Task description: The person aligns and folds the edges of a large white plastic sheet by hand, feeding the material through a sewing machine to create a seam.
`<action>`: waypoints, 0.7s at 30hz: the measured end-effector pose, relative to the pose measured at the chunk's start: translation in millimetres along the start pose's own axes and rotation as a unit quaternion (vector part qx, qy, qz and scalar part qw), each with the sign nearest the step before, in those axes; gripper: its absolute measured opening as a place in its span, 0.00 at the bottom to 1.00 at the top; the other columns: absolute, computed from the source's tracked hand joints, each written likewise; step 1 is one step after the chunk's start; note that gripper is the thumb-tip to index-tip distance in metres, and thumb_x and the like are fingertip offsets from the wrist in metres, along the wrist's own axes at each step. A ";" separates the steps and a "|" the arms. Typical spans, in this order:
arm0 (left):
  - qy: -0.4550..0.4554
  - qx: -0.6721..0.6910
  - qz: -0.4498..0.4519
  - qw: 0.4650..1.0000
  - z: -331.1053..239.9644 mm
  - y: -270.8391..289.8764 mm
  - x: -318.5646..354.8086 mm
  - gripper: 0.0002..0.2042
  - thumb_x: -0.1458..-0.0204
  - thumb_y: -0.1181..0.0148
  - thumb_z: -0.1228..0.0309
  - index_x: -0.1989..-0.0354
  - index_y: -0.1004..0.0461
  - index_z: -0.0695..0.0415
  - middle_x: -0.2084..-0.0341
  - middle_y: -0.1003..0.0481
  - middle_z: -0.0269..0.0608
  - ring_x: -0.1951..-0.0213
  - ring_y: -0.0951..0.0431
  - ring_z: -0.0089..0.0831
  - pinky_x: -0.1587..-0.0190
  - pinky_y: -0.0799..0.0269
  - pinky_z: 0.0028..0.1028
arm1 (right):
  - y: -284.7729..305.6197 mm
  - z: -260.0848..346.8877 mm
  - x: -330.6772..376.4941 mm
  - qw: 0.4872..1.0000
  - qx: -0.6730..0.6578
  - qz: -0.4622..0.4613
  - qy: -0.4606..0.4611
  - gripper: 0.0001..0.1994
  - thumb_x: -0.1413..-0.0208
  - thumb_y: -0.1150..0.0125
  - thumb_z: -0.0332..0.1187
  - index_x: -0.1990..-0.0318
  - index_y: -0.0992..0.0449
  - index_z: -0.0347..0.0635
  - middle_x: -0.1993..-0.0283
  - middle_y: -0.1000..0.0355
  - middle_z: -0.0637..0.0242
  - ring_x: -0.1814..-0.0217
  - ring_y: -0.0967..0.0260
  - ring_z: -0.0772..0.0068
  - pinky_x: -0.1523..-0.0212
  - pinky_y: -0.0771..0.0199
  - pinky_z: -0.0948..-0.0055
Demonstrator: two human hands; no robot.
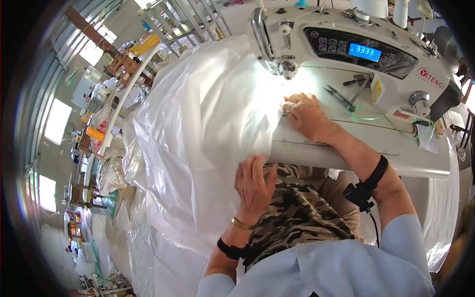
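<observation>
A large, glossy white plastic sheet (188, 143) spreads over the left of the sewing table (415, 161) and hangs toward my lap. Close to the needle area of a white sewing machine (297, 42), my right hand (308, 116) has its fingers bent and pressed together on the sheet's edge. Glare from the lamp hides the needle and the exact grip. Nearer to me, my left hand (255, 183) lies on the sheet by the table's front edge, fingers stretched out and slightly blurred.
Thread snips (340, 97) lie right of the needle area, beside green string (368, 118). A ruler scale (307, 145) runs along the table's front. White thread spools (401, 12) stand atop the machine. At the left is a cluttered curved-edge table (126, 96).
</observation>
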State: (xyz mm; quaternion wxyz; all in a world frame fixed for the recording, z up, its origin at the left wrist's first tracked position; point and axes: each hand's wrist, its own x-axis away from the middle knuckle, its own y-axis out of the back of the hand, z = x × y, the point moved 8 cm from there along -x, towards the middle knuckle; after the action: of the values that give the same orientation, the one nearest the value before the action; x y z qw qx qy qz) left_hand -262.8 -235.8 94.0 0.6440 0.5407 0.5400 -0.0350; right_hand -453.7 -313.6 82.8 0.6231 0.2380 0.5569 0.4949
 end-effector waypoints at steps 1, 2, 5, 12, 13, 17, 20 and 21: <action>0.057 0.036 0.046 0.997 9.5 -5.3 23.7 0.15 0.51 0.33 0.66 0.62 0.29 0.61 0.64 0.27 0.47 0.66 0.27 0.45 0.62 0.30 0.38 | -1.0 2.7 -0.1 1.000 -0.005 0.002 0.000 0.14 0.43 0.47 0.30 0.51 0.22 0.40 0.45 0.28 0.57 0.40 0.35 0.57 0.39 0.43 0.56; 0.114 0.075 0.090 0.987 19.6 -13.1 46.9 0.15 0.51 0.32 0.65 0.63 0.30 0.60 0.67 0.28 0.47 0.66 0.27 0.46 0.63 0.30 0.40 | -1.1 1.4 -0.6 1.000 -0.010 0.013 -0.012 0.14 0.43 0.47 0.30 0.51 0.22 0.40 0.45 0.28 0.58 0.40 0.35 0.58 0.39 0.42 0.56; 0.133 0.015 0.102 0.986 42.0 -27.6 95.0 0.17 0.53 0.30 0.64 0.63 0.30 0.60 0.70 0.29 0.45 0.67 0.26 0.47 0.65 0.30 0.40 | 2.3 -1.4 -0.8 1.000 0.000 0.003 -0.009 0.14 0.43 0.47 0.29 0.51 0.22 0.40 0.46 0.27 0.59 0.41 0.34 0.59 0.39 0.42 0.57; 0.191 0.005 0.038 0.981 83.5 -51.3 107.2 0.15 0.50 0.31 0.65 0.63 0.30 0.60 0.70 0.27 0.47 0.64 0.26 0.48 0.60 0.30 0.43 | -2.9 4.1 -3.9 0.999 -0.014 0.030 -0.025 0.15 0.42 0.47 0.31 0.50 0.23 0.40 0.43 0.28 0.59 0.39 0.36 0.59 0.38 0.43 0.57; 0.186 0.011 0.038 0.982 87.0 -54.5 107.5 0.15 0.50 0.31 0.65 0.63 0.30 0.60 0.70 0.27 0.47 0.64 0.26 0.48 0.60 0.30 0.43 | -1.8 5.4 -4.3 0.999 -0.018 0.025 -0.019 0.15 0.42 0.47 0.31 0.50 0.23 0.40 0.43 0.29 0.59 0.38 0.36 0.59 0.37 0.43 0.57; 0.180 0.009 -0.129 0.975 91.4 -31.4 114.3 0.15 0.49 0.33 0.69 0.60 0.30 0.65 0.63 0.28 0.51 0.59 0.28 0.47 0.55 0.31 0.39 | -3.1 -3.6 -0.7 0.999 0.004 0.036 -0.030 0.15 0.42 0.46 0.31 0.49 0.23 0.42 0.42 0.29 0.60 0.38 0.37 0.60 0.37 0.43 0.57; 0.254 0.034 -0.034 0.966 120.0 -38.4 135.5 0.12 0.45 0.38 0.72 0.58 0.28 0.69 0.58 0.27 0.55 0.54 0.27 0.51 0.50 0.31 0.41 | -3.9 -0.7 -3.2 0.999 -0.013 0.040 -0.033 0.15 0.42 0.46 0.32 0.49 0.22 0.43 0.42 0.29 0.60 0.37 0.37 0.60 0.37 0.42 0.56; 0.252 0.035 -0.033 0.967 119.9 -38.1 136.6 0.12 0.45 0.38 0.72 0.58 0.28 0.69 0.58 0.27 0.55 0.54 0.27 0.51 0.50 0.31 0.41 | -3.8 0.2 -2.5 0.999 -0.013 0.038 -0.035 0.15 0.42 0.46 0.32 0.49 0.22 0.43 0.42 0.29 0.60 0.37 0.37 0.60 0.37 0.42 0.56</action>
State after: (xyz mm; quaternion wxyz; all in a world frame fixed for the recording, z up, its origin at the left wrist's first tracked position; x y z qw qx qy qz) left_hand -151.3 -265.9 -51.3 0.4668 0.5358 0.7008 0.0621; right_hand -452.0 -317.2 80.8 0.6263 0.2682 0.5187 0.5165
